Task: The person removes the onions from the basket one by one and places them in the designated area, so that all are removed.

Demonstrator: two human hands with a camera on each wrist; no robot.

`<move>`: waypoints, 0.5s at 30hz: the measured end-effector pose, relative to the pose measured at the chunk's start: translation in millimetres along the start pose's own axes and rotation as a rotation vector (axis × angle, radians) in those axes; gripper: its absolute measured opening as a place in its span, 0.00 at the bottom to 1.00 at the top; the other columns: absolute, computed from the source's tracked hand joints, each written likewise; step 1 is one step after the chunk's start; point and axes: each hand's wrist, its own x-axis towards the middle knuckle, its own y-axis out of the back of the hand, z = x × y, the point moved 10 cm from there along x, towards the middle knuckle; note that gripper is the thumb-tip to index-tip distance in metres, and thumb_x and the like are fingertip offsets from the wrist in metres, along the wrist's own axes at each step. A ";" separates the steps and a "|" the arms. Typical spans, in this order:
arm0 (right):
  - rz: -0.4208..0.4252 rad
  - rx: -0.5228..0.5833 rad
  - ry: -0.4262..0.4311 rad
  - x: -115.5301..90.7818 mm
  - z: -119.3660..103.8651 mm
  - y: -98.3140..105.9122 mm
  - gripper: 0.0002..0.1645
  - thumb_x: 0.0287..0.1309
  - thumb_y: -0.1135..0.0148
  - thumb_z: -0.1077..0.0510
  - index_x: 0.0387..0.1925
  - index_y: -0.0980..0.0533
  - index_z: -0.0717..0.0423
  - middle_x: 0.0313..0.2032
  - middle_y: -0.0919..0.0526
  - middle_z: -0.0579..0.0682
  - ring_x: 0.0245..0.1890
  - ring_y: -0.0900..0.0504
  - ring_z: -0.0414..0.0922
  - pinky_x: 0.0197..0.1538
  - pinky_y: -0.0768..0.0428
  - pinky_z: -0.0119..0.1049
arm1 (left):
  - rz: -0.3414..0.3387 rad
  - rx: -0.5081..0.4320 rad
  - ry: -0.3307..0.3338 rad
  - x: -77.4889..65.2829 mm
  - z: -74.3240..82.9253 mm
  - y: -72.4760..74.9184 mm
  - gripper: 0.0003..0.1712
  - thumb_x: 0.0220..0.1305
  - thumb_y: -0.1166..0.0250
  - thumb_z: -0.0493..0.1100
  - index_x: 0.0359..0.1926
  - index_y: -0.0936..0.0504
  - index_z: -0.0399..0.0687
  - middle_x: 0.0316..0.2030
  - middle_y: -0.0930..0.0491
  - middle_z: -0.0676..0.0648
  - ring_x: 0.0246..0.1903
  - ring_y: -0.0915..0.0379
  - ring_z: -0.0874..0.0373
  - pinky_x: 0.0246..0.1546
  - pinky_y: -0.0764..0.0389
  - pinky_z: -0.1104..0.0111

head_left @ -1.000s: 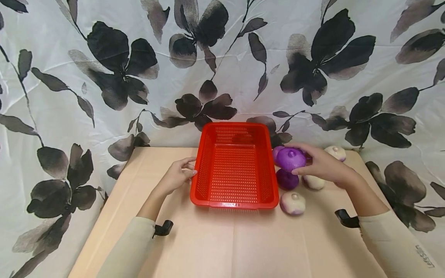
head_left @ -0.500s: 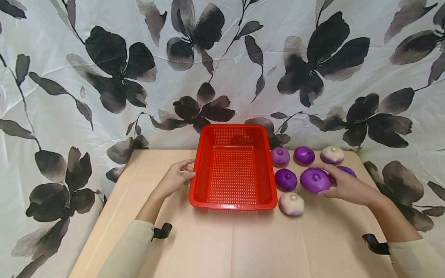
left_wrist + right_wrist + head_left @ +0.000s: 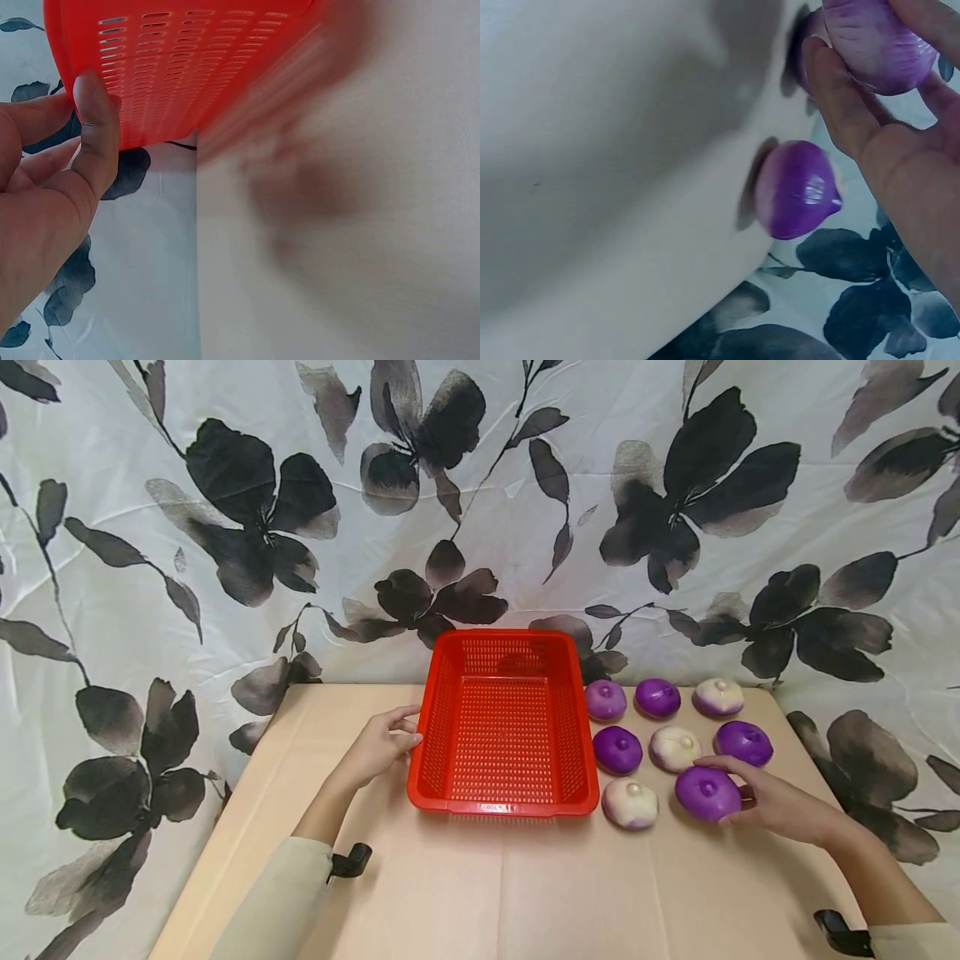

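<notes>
On the left, my left hand [image 3: 378, 745] pinches the left rim of a red plastic basket [image 3: 414, 777]. Thumb and fingers sit at the basket's edge [image 3: 180, 67] in the left wrist view. My right hand [image 3: 780, 802] holds a purple onion [image 3: 705, 793] between thumb and fingers, at the near right of a group of onions. The right wrist view shows that same onion [image 3: 877, 49] in the fingers, part of it cut off by the frame. Just behind it lie a white onion [image 3: 675, 748] and a dark purple onion [image 3: 742, 743].
More onions stand in loose rows right of the basket: a mauve one [image 3: 604, 700], purple ones [image 3: 617, 749] and whitish ones [image 3: 630, 802]. The table [image 3: 502, 893] ends at a floral cloth [image 3: 540, 527] behind. Inside the basket, the perforated floor [image 3: 502, 743] shows.
My right hand has carried the purple onion from beside the basket's right edge toward the right and nearer to me, uncovering several onions. The left hand has stayed on the basket.
</notes>
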 end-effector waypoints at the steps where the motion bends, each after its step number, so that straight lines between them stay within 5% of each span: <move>1: -0.005 0.008 0.003 -1.1 2.2 -2.3 0.46 0.52 0.22 0.60 0.71 0.33 0.57 0.66 0.31 0.47 0.57 0.34 0.16 0.47 0.20 0.25 | 0.000 0.000 0.003 0.0 -0.7 -0.1 0.34 0.69 0.36 0.29 0.74 0.32 0.38 0.45 0.19 0.35 0.27 0.20 0.56 0.35 0.11 0.50; 6: -0.036 0.047 0.021 -2.6 10.4 -13.7 0.47 0.53 0.23 0.60 0.72 0.35 0.59 0.63 0.30 0.31 0.57 0.33 0.18 0.48 0.21 0.25 | -0.006 0.002 0.001 -0.5 -1.2 -0.9 0.34 0.69 0.37 0.29 0.74 0.33 0.37 0.45 0.20 0.35 0.28 0.19 0.56 0.33 0.11 0.55; 15: -0.071 0.064 0.013 2.0 18.8 -23.8 0.48 0.55 0.24 0.61 0.71 0.40 0.68 0.62 0.31 0.70 0.54 0.29 0.20 0.47 0.17 0.29 | -0.005 -0.008 0.001 -0.1 0.3 -0.2 0.34 0.69 0.36 0.29 0.74 0.33 0.37 0.45 0.20 0.35 0.26 0.21 0.57 0.32 0.11 0.54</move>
